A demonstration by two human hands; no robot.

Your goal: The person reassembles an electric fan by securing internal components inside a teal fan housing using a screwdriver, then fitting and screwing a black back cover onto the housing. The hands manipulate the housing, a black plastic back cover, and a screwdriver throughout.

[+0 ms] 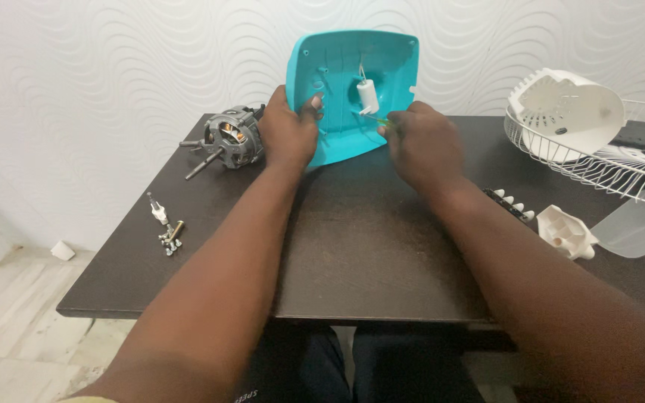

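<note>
Dark bench (367, 246) below me, my left hand (289, 130) clamps the upright teal housing's (345, 89) edge, light rigid plastic I judge, while my right hand (423, 142) pinches a thin green tool (376, 117).

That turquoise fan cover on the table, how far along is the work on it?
Already apart: the motor, small screws and fittings, the white housing and the wire grille lie separate on the table. In hand: the left hand props the turquoise cover upright while the right hand works a thin green tool beside the white capacitor inside. That capacitor remains mounted.
</note>
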